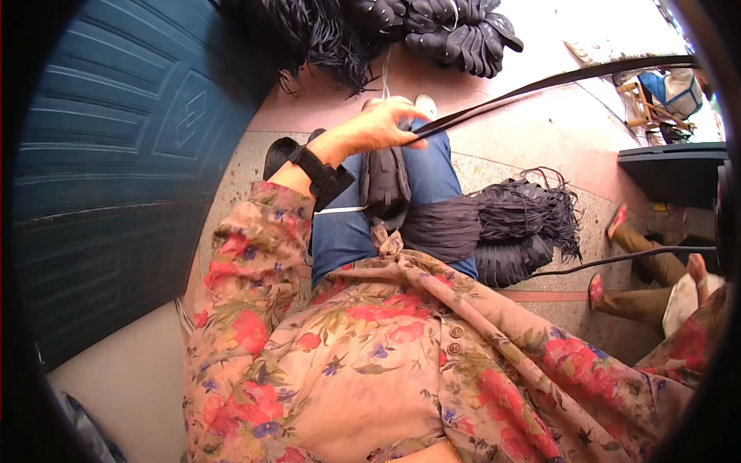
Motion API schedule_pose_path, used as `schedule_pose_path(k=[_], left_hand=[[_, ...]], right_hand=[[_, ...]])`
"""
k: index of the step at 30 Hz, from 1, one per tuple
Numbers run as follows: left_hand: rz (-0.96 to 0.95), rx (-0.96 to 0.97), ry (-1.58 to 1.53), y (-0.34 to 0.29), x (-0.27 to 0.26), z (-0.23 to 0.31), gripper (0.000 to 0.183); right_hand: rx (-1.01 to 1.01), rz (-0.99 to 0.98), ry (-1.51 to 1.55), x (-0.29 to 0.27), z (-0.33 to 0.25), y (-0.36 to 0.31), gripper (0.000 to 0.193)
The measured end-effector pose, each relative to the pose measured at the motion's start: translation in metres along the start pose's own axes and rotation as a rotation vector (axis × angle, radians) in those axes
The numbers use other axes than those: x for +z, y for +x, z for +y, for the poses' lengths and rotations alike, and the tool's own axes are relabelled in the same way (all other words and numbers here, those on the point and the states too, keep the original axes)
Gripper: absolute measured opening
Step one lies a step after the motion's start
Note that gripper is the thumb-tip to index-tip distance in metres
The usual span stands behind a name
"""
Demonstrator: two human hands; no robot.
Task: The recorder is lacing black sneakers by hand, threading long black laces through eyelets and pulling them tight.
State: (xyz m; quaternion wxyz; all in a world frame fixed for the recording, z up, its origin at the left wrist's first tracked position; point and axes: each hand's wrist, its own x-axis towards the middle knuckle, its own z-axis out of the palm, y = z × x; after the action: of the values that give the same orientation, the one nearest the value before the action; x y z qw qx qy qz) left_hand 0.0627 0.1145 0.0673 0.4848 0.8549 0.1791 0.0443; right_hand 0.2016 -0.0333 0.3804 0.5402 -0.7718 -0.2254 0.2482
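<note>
Black strap [602, 69] is gripped by L hand [394, 127], pinched btwn thumb & fingers above the knees; from there it's drawn taut, up & off to the R rim. R hand isn't shown, so its grip can't be told; only the floral R sleeve [683, 347] is seen running to the rim. A dark wristband [316, 174] is worn on the L wrist.

Below L hand, a black strap-like piece [386, 185] is held btwn the thighs, in blue jeans [340, 243]. Across the R thigh a wrapped black bundle [440, 228] is laid, w/ loose black strands [532, 212] spilled just beside it.

Farther out, black ridged pieces [463, 38] are piled on the floor ahead, next to more dark strands [328, 42]. Far L is taken up by a blue panelled door [116, 154]; at R, a co-worker's olive trousers [656, 258] are partly seen.
</note>
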Motion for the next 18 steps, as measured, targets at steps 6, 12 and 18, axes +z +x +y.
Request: schedule_pose_path(k=[6,12,18], left_hand=[[0.229,0.107,-0.844,-0.067,-0.108,0.064,0.024],[1.222,0.015,-1.24,-0.413,-0.338,-0.061,0.031],[1.503,-0.465,-0.937,-0.428,-0.307,-0.134,0.027]], right_hand=[[0.098,0.058,-0.024,-0.007,0.021,-0.007,0.025],[0.205,0.02,-0.088,-0.291,0.131,0.114,0.026],[-0.328,-0.14,-0.285,-0.165,0.283,0.166,0.022]])
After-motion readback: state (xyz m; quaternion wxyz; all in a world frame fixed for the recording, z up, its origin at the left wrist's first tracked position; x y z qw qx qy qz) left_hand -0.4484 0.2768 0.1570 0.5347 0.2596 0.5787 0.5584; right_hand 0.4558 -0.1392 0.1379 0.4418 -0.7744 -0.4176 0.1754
